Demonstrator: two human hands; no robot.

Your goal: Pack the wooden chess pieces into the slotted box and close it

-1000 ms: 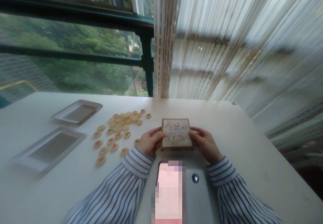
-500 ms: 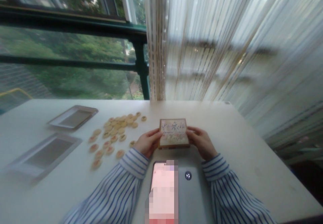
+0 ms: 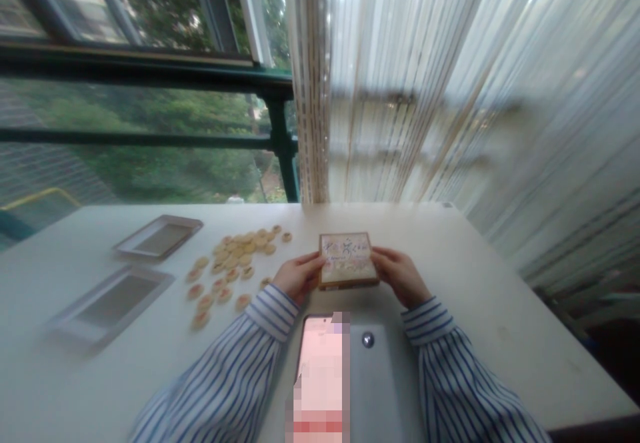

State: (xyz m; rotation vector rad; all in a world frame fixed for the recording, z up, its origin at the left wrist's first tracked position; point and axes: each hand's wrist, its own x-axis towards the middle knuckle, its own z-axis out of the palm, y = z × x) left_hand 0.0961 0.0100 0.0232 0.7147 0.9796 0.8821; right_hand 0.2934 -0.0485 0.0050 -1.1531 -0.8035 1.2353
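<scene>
A small flat box [image 3: 349, 268] with a printed floral lid and dark brush lettering is between my two hands. My left hand [image 3: 301, 276] grips its left side, thumb along the edge of the lid. On the opposite side, my right hand [image 3: 403, 276] has its fingers closed on the right edge. Several round wooden Chinese chess pieces [image 3: 245, 246] lie scattered and partly heaped to the left of my left hand, some with red or dark marks. Below the box, a phone [image 3: 323, 363] with a lit, blurred-out screen lies close to my forearms.
Two shallow rectangular trays, one at the back [image 3: 123, 251] and one nearer [image 3: 63, 323], lie on the left of the white table [image 3: 480, 350]. A pale flat object [image 3: 375, 390] with a round metal button is beside the phone. String curtains [image 3: 390, 83] and a green railing [image 3: 150, 138] border the far side.
The view has shifted slightly, so the trays and chess pieces appear a little further right. Both hands keep hold of the box, which looks nearly unmoved.
</scene>
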